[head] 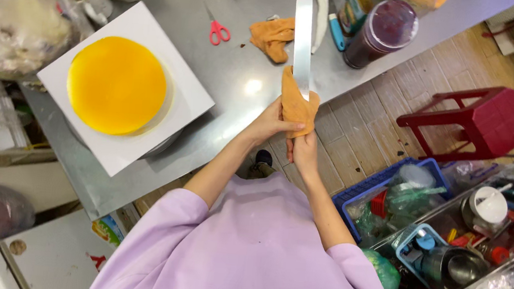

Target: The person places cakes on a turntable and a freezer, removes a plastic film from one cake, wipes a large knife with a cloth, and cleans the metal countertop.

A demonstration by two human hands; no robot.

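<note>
Orange cloth (297, 107) wraps long spatula blade (303, 36) above table (244, 80) edge; left hand (269, 124) pinches cloth closed, right hand (304, 152) grips handle. Risk: blade slipping through cloth, nicking fingers.

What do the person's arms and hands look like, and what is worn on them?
Both arms are bare from above the elbow down. The wide, loose sleeves of a plain lilac top end there. The left hand and right hand are bare too: no gloves, and no rings, watch or bracelets that can be seen.
</note>
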